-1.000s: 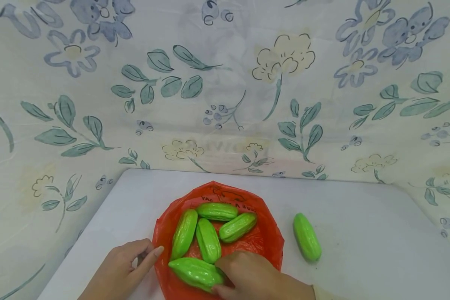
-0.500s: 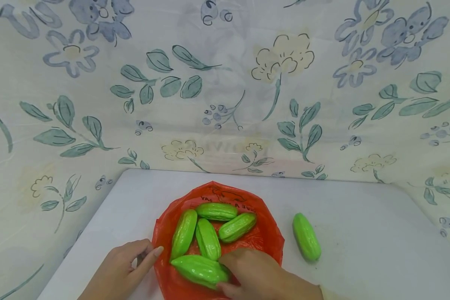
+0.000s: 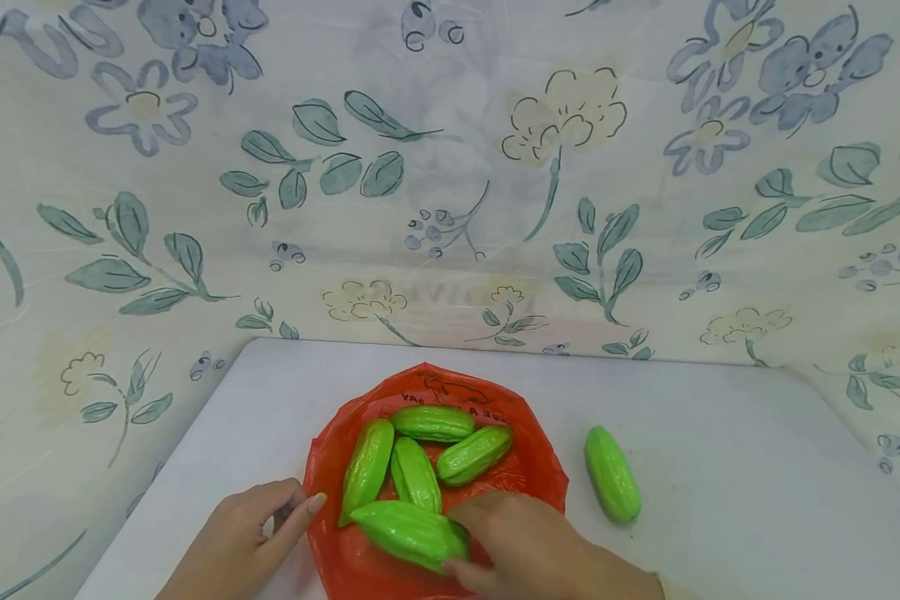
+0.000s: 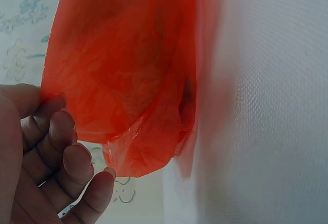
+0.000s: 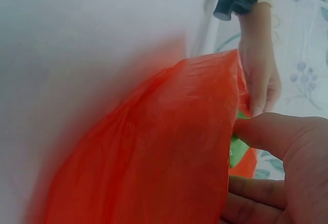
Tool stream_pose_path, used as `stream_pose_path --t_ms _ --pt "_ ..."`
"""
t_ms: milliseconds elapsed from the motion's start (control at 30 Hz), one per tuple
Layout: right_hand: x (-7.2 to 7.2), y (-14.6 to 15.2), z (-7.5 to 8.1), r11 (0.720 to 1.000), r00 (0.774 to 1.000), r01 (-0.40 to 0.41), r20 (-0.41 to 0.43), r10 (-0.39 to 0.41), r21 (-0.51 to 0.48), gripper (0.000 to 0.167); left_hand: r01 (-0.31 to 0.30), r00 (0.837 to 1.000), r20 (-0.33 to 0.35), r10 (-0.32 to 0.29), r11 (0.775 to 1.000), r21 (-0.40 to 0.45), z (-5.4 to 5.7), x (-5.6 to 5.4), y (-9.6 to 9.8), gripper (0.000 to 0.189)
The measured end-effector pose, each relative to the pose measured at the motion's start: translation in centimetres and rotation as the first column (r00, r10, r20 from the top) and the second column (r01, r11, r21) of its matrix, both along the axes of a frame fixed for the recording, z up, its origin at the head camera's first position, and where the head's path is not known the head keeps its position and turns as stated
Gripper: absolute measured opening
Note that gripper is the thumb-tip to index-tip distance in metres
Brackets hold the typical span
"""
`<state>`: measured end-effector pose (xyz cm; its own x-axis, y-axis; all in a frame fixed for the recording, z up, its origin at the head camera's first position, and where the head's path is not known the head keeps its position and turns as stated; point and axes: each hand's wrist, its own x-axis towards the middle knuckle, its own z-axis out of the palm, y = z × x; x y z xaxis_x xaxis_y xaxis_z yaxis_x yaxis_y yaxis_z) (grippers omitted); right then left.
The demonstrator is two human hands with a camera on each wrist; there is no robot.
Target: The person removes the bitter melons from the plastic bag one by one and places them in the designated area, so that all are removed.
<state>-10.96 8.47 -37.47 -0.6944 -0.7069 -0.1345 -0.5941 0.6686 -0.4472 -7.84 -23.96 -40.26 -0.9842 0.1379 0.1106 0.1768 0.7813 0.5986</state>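
In the head view, a red plastic bag (image 3: 333, 562) lies spread open on the table like a round bowl. My left hand (image 3: 247, 533) pinches its left rim between thumb and fingers; the thumb's end is behind the plastic in the left wrist view. Inside the bag my right hand (image 3: 528, 542) grips the blunt end of a glossy, ridged green bitter melon (image 3: 405, 529), whose pointed end faces left. Several more bitter melons (image 3: 414, 475) lie behind it in the bag. The right wrist view shows only a green patch (image 5: 237, 149) past the red plastic (image 5: 154, 147).
Another bitter melon (image 3: 612, 473) lies on the white table (image 3: 742, 467), to the right of the bag. Floral cloth (image 3: 450, 167) hangs behind the table and along both sides. Printed lettering marks the bag's far inner wall.
My right hand has shifted a little to the right and away from me, taking the gripped bitter melon along. The left hand stays at the bag's rim.
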Motion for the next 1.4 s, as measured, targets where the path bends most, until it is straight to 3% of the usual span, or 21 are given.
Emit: stream_pose_path --t_ms 133,433,933,1400 --pt "0.1 0.4 0.0 1.000 0.998 0.004 -0.055 -0.004 -0.005 0.042 -0.008 0.999 0.031 0.008 1.000 0.003 0.1 0.0 0.0 0.024" --pt "0.1 1.2 0.6 0.999 0.998 0.044 -0.050 -0.045 -0.014 0.044 -0.003 1.000 0.028 0.003 1.000 -0.003 0.0 0.1 0.0 0.024" --pt "-0.2 2.3 2.0 0.997 0.996 0.074 -0.038 -0.075 -0.005 0.047 -0.030 0.995 0.096 0.029 1.000 0.003 0.6 0.0 0.2 0.027" --pt "0.0 3.8 2.4 0.989 0.989 0.120 -0.075 -0.126 -0.080 0.045 -0.031 0.997 0.067 0.031 1.000 -0.001 0.5 0.0 0.2 0.027"
